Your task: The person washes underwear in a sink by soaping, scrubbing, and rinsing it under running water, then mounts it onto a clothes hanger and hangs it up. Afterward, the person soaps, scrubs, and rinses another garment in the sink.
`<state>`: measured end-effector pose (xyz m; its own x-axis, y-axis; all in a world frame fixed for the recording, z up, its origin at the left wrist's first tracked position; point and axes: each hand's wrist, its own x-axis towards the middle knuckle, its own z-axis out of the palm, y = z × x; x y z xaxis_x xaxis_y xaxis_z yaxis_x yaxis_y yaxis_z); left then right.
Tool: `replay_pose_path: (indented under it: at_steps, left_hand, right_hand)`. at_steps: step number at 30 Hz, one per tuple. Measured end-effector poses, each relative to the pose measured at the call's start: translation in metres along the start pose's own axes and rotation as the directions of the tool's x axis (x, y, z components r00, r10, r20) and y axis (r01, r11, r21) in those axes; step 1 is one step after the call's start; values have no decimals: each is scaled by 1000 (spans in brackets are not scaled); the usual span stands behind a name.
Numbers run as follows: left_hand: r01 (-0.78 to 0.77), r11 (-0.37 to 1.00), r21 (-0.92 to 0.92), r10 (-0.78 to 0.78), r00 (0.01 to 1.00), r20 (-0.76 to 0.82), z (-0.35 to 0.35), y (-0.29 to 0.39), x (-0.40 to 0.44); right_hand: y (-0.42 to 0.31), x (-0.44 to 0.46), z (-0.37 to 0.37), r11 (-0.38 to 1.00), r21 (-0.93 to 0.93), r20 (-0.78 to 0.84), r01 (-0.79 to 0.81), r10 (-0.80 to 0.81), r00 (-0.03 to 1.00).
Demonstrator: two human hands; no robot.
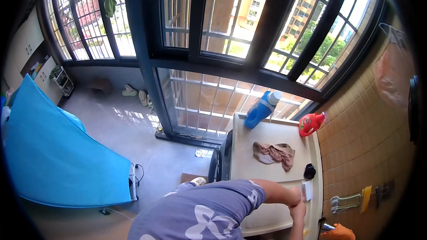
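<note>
From a lavender sleeve with white flowers, my left hand (293,196) reaches over the right part of the pale washing counter (249,169). My right hand (298,210) comes up from the bottom edge and meets it; the two touch. Their fingers are too small and overlapped to read, and anything between them is hidden. Right beside them lies a small white box-like item (307,190). Farther up the counter are a black bunched item (309,171) and a crumpled brownish-pink cloth (275,154).
A blue bottle (258,114) and a red bottle (310,124) stand at the counter's far edge. Brushes (347,202) hang on the tiled wall, above an orange cloth (340,232). Left are a large blue cover (62,151) and shoes (143,98).
</note>
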<state>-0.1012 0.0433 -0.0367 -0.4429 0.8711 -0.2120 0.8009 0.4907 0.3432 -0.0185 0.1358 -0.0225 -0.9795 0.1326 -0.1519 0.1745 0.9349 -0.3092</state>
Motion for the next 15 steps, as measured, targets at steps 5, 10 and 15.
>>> replay_pose_path:
  at_steps: [5,10,15]
  left_hand:
    - [-62,997,-47,70,976,208,12,9,6]
    - [1,927,-374,213,822,529,11,-19,15]
    - [-184,715,-675,100,982,-161,-39,-14,-63]
  right_hand:
    - [-11,-28,0,971,-236,-254,28,-90,963]
    - [-31,-56,1,973,-232,-335,15,-94,937]
    - [-36,-73,-21,959,84,-305,-271,284,909]
